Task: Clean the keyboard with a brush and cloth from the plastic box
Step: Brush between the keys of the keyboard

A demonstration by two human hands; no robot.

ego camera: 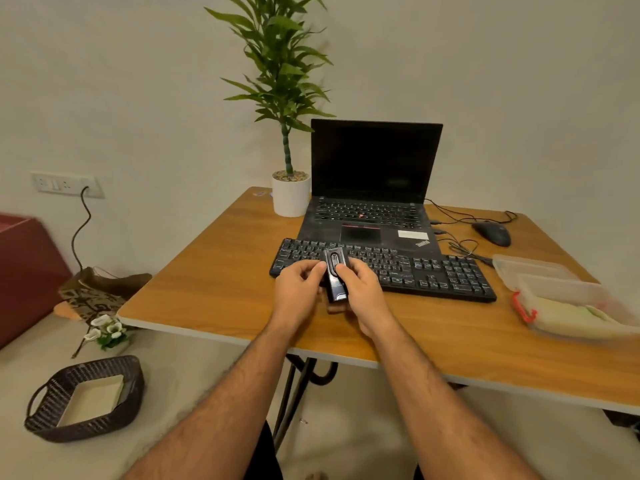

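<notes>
Pinching a slim black retractable brush [335, 274] between them, both hands work just in front of the keyboard [382, 270]: the left hand [298, 289] closes thumb and forefinger on the case's left edge, while the right hand [362, 291] wraps it from the other side, thumb on the top face near the slider. Both grips are closed on the case; no bristles show at its far end, so the brush looks not yet extended. The case hovers over the keyboard's near-left keys, tilted away from the person. The black keyboard lies flat on the wooden table [214, 289], with an open laptop [372, 188] just behind it and a mouse [492, 233] behind its right end. To the keyboard's right sits the open plastic box [568, 306], a pale cloth [568, 315] inside, its lid [526, 268] between box and keyboard. The step in hand seems to be readying the brush. Next, the thumb likely has to push the slider forward, then one hand sweeps bristles along the key rows while the cloth waits.
</notes>
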